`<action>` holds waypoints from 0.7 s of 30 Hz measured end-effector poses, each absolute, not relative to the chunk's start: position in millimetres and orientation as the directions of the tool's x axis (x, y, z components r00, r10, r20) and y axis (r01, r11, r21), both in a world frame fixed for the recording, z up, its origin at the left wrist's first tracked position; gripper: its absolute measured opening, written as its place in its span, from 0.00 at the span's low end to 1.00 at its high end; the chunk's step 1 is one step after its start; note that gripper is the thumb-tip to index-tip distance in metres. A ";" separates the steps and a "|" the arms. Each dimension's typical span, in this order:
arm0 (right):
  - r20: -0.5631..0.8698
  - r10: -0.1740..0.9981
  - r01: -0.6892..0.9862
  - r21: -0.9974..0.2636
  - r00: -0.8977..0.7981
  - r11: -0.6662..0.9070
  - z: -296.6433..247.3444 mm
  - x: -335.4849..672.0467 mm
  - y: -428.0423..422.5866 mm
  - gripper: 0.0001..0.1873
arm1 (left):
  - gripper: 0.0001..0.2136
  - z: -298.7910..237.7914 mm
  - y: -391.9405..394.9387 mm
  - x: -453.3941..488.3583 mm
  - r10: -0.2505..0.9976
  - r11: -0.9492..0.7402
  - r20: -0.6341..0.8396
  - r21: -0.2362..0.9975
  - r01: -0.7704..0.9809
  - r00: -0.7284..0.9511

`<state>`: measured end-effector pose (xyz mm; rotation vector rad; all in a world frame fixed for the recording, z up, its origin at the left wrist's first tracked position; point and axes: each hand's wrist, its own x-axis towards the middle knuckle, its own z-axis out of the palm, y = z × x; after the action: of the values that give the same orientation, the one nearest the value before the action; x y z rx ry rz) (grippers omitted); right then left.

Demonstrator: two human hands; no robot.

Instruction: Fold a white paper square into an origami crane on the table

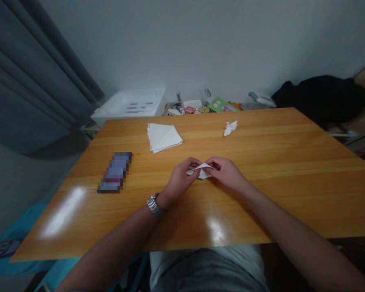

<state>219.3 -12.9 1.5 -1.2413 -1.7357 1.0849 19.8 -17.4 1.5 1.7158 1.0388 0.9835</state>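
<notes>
Between my two hands, just above the wooden table [292, 194], is a small folded piece of white paper [204, 175]. My left hand [185, 174], with a metal watch [154, 205] on its wrist, pinches the paper's left side. On the right side, my right hand [226, 170] grips it between thumb and fingers. The fingertips partly cover the paper, so its full shape is hidden. Farther back on the table stands a white origami crane [230, 128]. A stack of white paper sheets [164, 138] lies behind my left hand.
A blurred-out phone [115, 172] lies on the table's left part. Beyond the far edge are a white plastic tray [134, 103], a green booklet [222, 105] and assorted small items. A black cloth-like heap [322, 97] sits at the back right, and a grey curtain [33, 61] hangs at left.
</notes>
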 end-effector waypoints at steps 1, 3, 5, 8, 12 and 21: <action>0.087 0.961 0.352 -0.918 -0.262 0.180 1.9 219.4 -13.0 0.08 | 0.08 1.5 -17.9 20.1 0.923 -0.269 0.181 0.934 0.233 0.341; 0.091 0.961 0.370 -0.910 -0.262 0.187 2.7 219.9 -12.9 0.07 | 0.09 2.1 -18.9 20.6 0.921 -0.273 0.184 0.934 0.231 0.344; 0.097 0.957 0.375 -0.906 -0.272 0.199 4.0 220.5 -13.0 0.07 | 0.10 3.2 -19.2 20.7 0.920 -0.274 0.186 0.934 0.229 0.344; 0.106 0.956 0.349 -0.915 -0.274 0.202 8.2 220.9 -14.8 0.10 | 0.09 4.9 -18.6 19.8 0.926 -0.276 0.186 0.927 0.255 0.329; 0.107 0.959 0.310 -0.932 -0.262 0.189 13.9 220.7 -18.5 0.15 | 0.08 6.3 -16.7 17.9 0.941 -0.283 0.198 0.907 0.313 0.275; 0.176 0.956 0.381 -0.889 -0.233 0.256 10.0 221.6 -15.1 0.10 | 0.07 8.0 -15.6 14.5 0.929 -0.302 0.227 0.922 0.244 0.293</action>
<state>221.6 -15.1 10.0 -1.2302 -1.7602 0.9465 14.5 -15.6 8.0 1.7389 1.0678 1.0486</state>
